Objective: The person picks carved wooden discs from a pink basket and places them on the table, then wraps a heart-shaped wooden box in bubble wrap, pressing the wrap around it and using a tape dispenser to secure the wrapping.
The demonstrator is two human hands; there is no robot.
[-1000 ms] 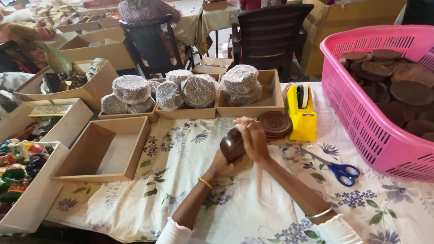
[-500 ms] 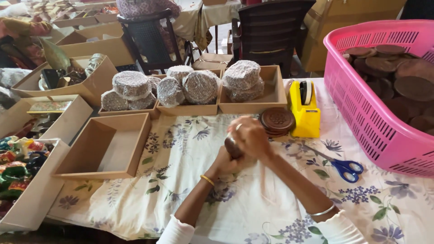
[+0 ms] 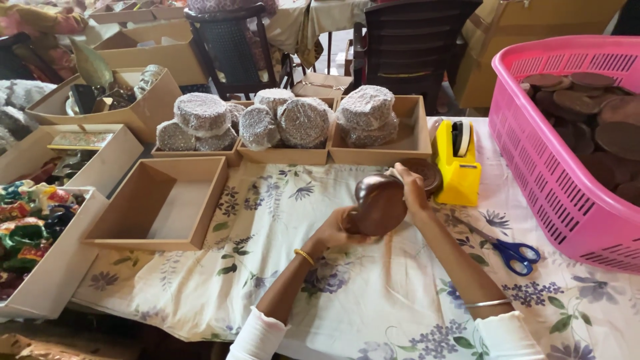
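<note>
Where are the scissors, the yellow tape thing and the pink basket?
scissors (image 3: 517,254), head view, on the blue handles.
tape dispenser (image 3: 459,175), head view, on its yellow side.
pink basket (image 3: 543,172), head view, on its near slatted wall.

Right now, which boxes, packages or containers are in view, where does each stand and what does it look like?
Empty square brown cardboard box: left of the hands, open.
Three shallow cardboard trays: in a row behind, holding round net-wrapped bundles.
Pink slotted plastic basket: far right, full of dark brown discs.
Open cardboard boxes: far left, contents unclear.
No signs or screens.
</note>
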